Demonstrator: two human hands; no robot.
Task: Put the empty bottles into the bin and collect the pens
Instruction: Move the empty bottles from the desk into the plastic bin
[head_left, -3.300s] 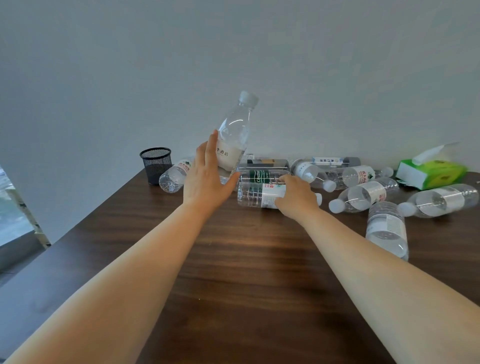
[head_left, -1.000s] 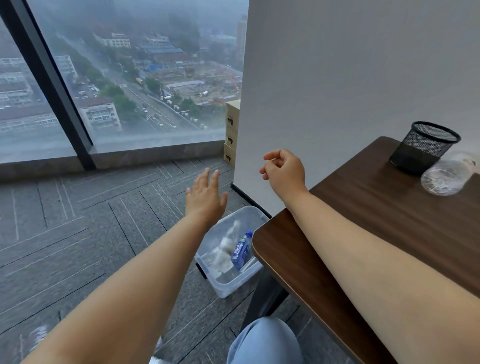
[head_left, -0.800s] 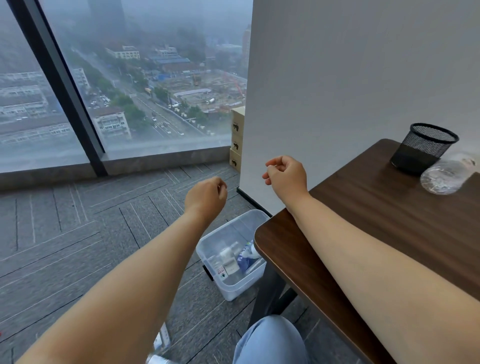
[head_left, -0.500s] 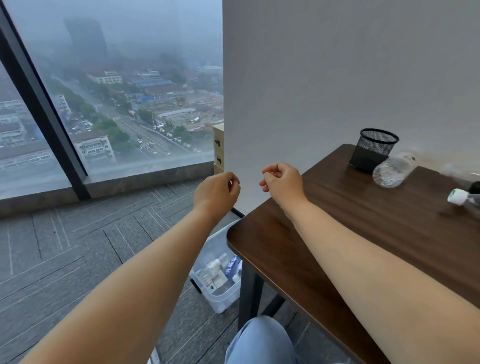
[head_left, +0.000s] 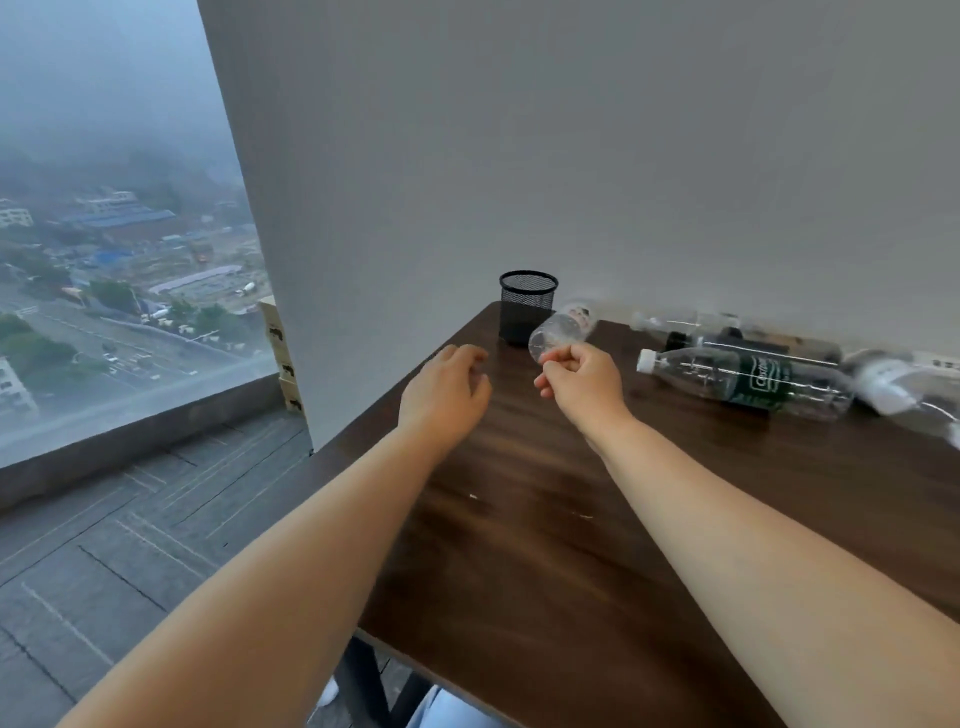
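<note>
Empty bottles are lying on their sides along the back of the table, both hands hovering over it and holding nothing.

A clear bottle (head_left: 562, 332) is lying tilted against the black mesh pen cup (head_left: 527, 306) near the table's (head_left: 519, 545) far left corner. To its right, a green-labelled bottle (head_left: 748, 382) is resting with its white cap pointing left, a dark-capped bottle (head_left: 748, 343) is lying just behind it against the wall, and a blurred bottle (head_left: 904, 387) is sitting at the right edge. The right hand (head_left: 582, 387) is hanging loosely curled, fingers half closed on nothing, just in front of the clear bottle. The left hand (head_left: 447, 389) is hovering beside it, fingers bent downward and empty. The bin and the pens are not showing in this view.
</note>
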